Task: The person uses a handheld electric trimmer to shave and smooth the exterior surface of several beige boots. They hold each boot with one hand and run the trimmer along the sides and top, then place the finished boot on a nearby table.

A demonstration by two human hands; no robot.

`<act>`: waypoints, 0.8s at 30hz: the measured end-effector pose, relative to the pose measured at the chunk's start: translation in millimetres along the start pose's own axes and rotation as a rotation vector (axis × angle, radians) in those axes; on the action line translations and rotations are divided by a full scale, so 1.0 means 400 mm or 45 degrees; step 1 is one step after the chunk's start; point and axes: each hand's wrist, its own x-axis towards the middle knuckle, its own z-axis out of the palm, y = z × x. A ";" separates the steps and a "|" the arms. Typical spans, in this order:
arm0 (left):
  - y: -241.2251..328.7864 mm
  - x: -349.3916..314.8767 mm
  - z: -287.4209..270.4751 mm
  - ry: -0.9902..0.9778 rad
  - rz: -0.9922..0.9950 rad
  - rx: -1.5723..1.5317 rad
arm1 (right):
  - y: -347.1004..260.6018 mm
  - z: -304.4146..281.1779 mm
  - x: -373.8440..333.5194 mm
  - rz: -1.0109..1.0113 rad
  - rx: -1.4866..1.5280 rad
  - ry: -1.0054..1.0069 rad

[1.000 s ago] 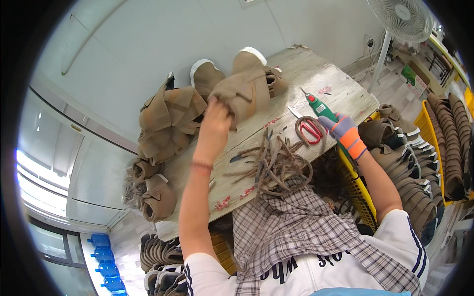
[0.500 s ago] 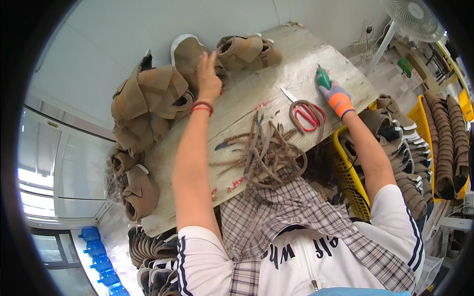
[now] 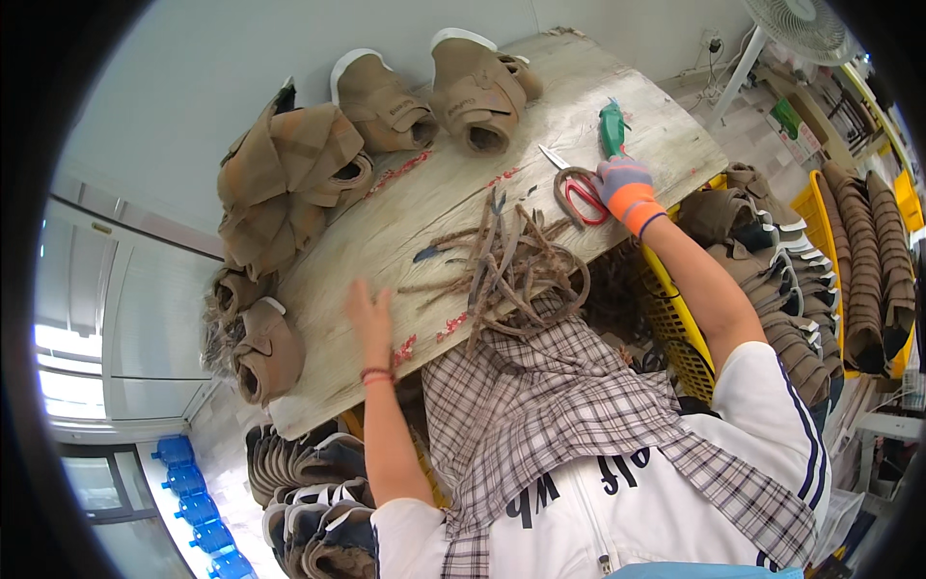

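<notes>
My right hand (image 3: 625,185), in a grey and orange glove, is closed round a green hand tool (image 3: 612,130) whose tip points away from me; its exact kind is unclear. Beside it lie scissors (image 3: 584,198) with red handles, partly covered by the glove. My bare left hand (image 3: 370,320), blurred by motion, is above the table's left part with nothing in it and its fingers apart. Two brown shoe uppers (image 3: 381,101) (image 3: 475,92) with white edges stand at the far side. A tangle of brown trimmed strips (image 3: 521,270) lies before me.
Folded brown uppers (image 3: 289,183) are heaped at the table's left, with another upper (image 3: 270,352) nearer me. Yellow baskets (image 3: 680,323) of uppers stand on the right. More uppers (image 3: 318,468) are stacked below left. A white fan (image 3: 801,29) stands far right.
My left hand has left the far uppers and come back toward me. The uppers there now stand apart, turned toes away. My right hand has moved slightly left with the green tool.
</notes>
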 end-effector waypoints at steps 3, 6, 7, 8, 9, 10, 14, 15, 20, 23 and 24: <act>0.184 0.040 0.037 -0.147 0.167 -0.152 | -0.019 0.018 0.015 0.028 0.171 0.092; 0.330 0.059 0.081 -0.231 0.399 -0.399 | -0.042 -0.025 0.007 -0.111 0.468 0.168; 0.386 0.062 0.085 -0.280 0.475 -0.451 | -0.061 -0.034 -0.003 -0.179 0.523 0.182; 0.435 0.057 0.093 -0.332 0.554 -0.501 | -0.079 -0.037 -0.014 -0.243 0.577 0.195; 0.470 0.039 0.114 -0.377 0.650 -0.563 | -0.106 -0.031 -0.029 -0.394 0.787 0.320; 0.503 0.017 0.136 -0.420 0.749 -0.627 | -0.105 -0.039 -0.042 -0.520 0.628 -0.134; 0.620 -0.112 0.120 -0.842 0.826 -0.758 | -0.092 -0.067 -0.205 -0.767 0.829 -0.127; 0.625 -0.142 0.103 -0.899 0.862 -0.750 | -0.079 -0.079 -0.240 -0.695 0.807 -0.165; 0.678 -0.190 -0.050 -1.286 0.961 -0.658 | 0.001 -0.063 -0.441 -0.426 0.654 -0.671; 0.689 -0.205 -0.067 -1.062 1.062 -0.535 | 0.041 -0.090 -0.481 -0.305 0.394 -0.786; 0.695 -0.206 -0.062 -1.003 1.063 -0.531 | 0.056 -0.114 -0.482 -0.189 0.630 -0.628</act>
